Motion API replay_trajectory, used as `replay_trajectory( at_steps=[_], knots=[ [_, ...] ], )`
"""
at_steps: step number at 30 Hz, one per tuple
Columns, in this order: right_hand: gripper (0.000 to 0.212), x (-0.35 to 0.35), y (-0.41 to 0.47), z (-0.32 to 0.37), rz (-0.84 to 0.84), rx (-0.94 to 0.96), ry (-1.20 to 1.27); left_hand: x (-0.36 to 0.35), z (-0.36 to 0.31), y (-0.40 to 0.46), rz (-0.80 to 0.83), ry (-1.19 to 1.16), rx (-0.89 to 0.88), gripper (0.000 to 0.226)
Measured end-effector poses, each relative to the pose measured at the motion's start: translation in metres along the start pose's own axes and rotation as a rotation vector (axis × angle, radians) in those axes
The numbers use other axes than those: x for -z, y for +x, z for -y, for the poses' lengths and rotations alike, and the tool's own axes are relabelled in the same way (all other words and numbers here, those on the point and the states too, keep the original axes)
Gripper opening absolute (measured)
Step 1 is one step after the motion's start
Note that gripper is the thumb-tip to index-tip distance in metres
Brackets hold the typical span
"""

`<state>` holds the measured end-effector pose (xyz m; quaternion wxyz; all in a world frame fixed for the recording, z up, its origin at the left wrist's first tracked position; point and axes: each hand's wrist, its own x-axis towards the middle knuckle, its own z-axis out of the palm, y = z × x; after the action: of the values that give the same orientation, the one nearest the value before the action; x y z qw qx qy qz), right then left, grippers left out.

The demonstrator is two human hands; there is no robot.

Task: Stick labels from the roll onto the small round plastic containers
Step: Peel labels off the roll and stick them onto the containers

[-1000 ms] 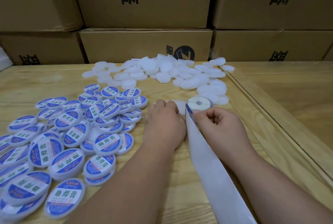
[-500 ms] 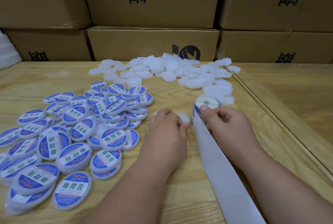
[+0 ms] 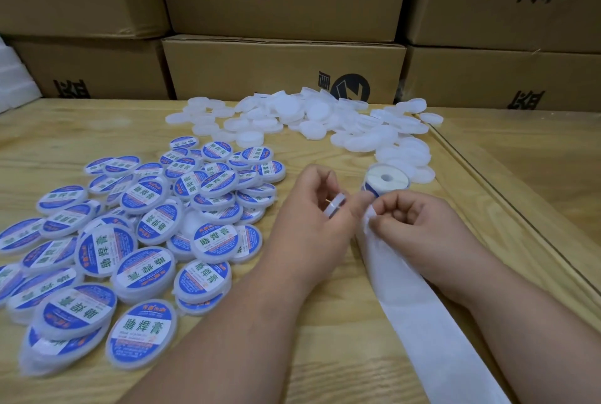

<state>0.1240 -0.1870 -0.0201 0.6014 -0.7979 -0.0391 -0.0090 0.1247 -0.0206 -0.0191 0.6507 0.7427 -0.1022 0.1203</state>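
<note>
My left hand (image 3: 312, 218) holds a small round plastic container (image 3: 335, 205) on edge, lifted just above the table. My right hand (image 3: 419, 228) pinches the white backing strip (image 3: 432, 312) where it leaves the label roll (image 3: 385, 181), fingers curled; whether a label is between them I cannot tell. The roll lies flat just beyond my right hand. A heap of blank white containers (image 3: 312, 117) lies at the back of the table. Labelled blue-and-white containers (image 3: 143, 234) spread over the left side.
The wooden table (image 3: 292, 338) has a raised edge rail (image 3: 507, 202) on the right. Stacked cardboard boxes (image 3: 283, 68) wall off the back. The spent backing strip trails toward the bottom right corner.
My left hand has picked a blank container up off the table and turned it on edge. My right hand has shifted slightly back along the strip at the roll.
</note>
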Motion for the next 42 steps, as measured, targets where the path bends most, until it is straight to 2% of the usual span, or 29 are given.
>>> replay_trajectory(
  at_steps=[1, 3, 5, 10, 22, 30, 34, 38, 42],
  knots=[
    [0.002, 0.000, -0.001, 0.002, 0.012, -0.004, 0.019, 0.000, 0.000, 0.001, 0.038, 0.012, 0.007, 0.028],
    [0.016, 0.002, -0.002, 0.004, 0.054, -0.014, 0.048, 0.000, 0.001, 0.001, 0.090, 0.065, 0.037, 0.030],
    [0.019, 0.002, -0.002, 0.007, 0.075, -0.018, 0.071, 0.001, 0.001, 0.001, 0.099, 0.109, 0.060, 0.031],
    [0.006, 0.002, -0.003, 0.006, 0.081, -0.004, 0.061, 0.000, 0.002, 0.002, 0.098, 0.113, 0.066, 0.027],
    [0.034, 0.003, -0.007, 0.017, 0.069, -0.079, 0.032, -0.001, 0.004, 0.005, 0.049, 0.080, 0.098, 0.020],
    [0.035, 0.003, -0.007, 0.015, 0.096, -0.046, 0.020, -0.002, 0.002, 0.004, 0.054, 0.127, 0.103, 0.024],
    [0.028, 0.003, -0.005, 0.014, 0.094, -0.039, 0.025, -0.003, 0.003, 0.004, 0.043, 0.126, 0.095, 0.021],
    [0.033, 0.003, -0.005, 0.013, 0.091, -0.043, 0.036, -0.002, 0.004, 0.005, -0.016, 0.117, 0.091, 0.025],
    [0.041, 0.004, -0.004, 0.012, 0.034, -0.063, 0.080, 0.001, 0.001, 0.007, -0.154, -0.006, 0.122, 0.021]
  ],
)
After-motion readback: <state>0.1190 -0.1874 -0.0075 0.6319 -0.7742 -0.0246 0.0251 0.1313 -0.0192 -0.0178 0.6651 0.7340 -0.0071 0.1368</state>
